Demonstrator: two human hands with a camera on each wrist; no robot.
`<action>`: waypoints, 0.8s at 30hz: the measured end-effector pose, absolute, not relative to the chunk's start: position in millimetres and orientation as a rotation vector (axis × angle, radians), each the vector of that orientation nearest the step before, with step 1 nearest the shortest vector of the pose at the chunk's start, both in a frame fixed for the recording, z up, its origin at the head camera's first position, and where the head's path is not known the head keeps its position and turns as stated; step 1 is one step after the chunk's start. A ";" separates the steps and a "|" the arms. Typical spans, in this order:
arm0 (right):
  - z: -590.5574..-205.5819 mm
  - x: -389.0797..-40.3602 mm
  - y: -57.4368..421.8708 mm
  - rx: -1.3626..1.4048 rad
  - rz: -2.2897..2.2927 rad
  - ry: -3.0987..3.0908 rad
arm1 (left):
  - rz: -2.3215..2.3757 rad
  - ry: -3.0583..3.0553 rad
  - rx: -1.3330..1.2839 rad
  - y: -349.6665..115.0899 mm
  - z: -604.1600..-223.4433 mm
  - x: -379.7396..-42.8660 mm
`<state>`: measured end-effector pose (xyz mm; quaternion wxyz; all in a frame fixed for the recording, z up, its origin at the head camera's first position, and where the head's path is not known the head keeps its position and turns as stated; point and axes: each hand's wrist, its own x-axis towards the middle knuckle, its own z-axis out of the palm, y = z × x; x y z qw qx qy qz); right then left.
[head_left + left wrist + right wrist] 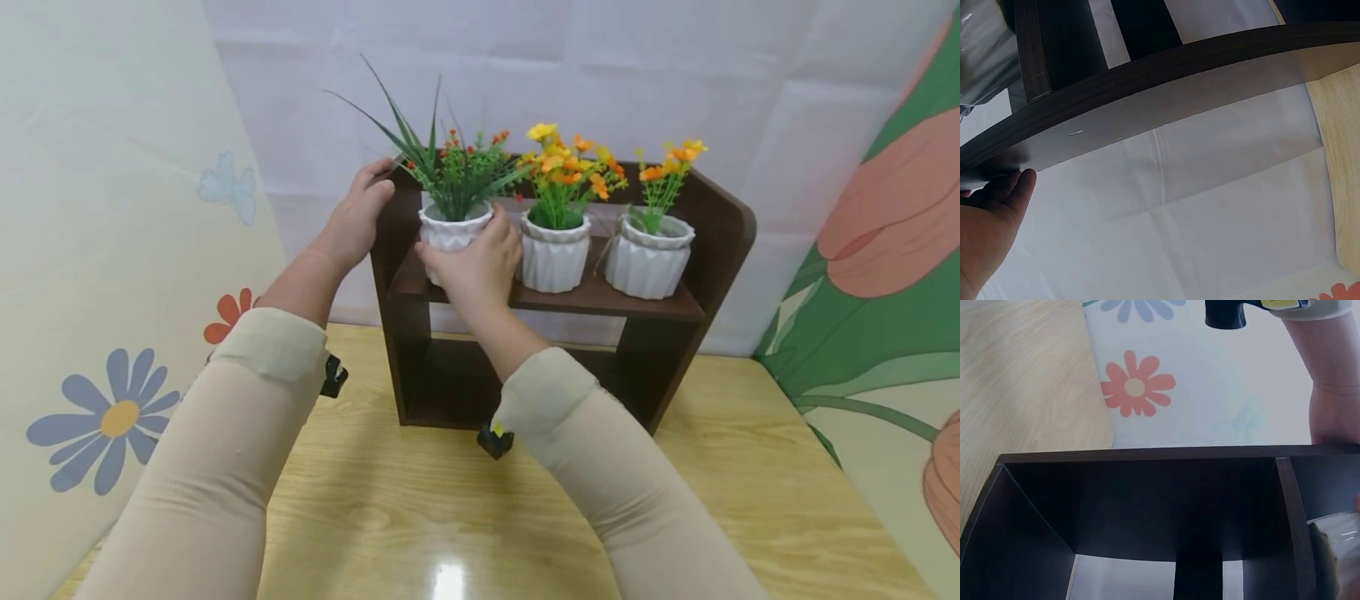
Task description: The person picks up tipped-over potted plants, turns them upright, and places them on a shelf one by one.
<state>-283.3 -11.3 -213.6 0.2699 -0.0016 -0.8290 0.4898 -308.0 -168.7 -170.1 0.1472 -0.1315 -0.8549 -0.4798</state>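
Note:
A dark brown two-tier shelf [547, 302] stands against the backdrop. At its upper left corner, my left hand [356, 212] grips the side panel; the left wrist view shows that hand [991, 228] at the panel's outer face. My right hand [480, 267] holds a white ribbed pot [450, 229] on the upper tier, thumb at its front left and fingers round its right side. Long green leaves and small red flowers [468, 171] rise from this pot. In the right wrist view, only part of the pot [1342, 540] shows at the edge.
On the same tier stand a middle white pot [555, 257] with orange and yellow flowers and a right one [649, 260] with similar flowers. Below is the lower tier [453, 387]. The shelf rests on a wooden table [375, 508], with flower-printed sheets [112, 250] at the sides.

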 end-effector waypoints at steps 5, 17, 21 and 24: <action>-212.5 -289.2 -11.6 -0.016 1.299 -2.269 | -1.378 -2.478 -0.372 -168.8 -170.4 -308.2; -211.7 -296.8 -13.7 -0.043 1.278 -2.310 | -1.431 -2.460 -0.411 -168.2 -171.6 -307.8; -212.0 -298.2 -13.8 -0.053 1.279 -2.315 | -1.430 -2.463 -0.411 -168.2 -171.8 -307.6; -212.3 -299.1 -14.2 -0.061 1.273 -2.325 | -1.427 -2.462 -0.408 -168.2 -171.6 -307.1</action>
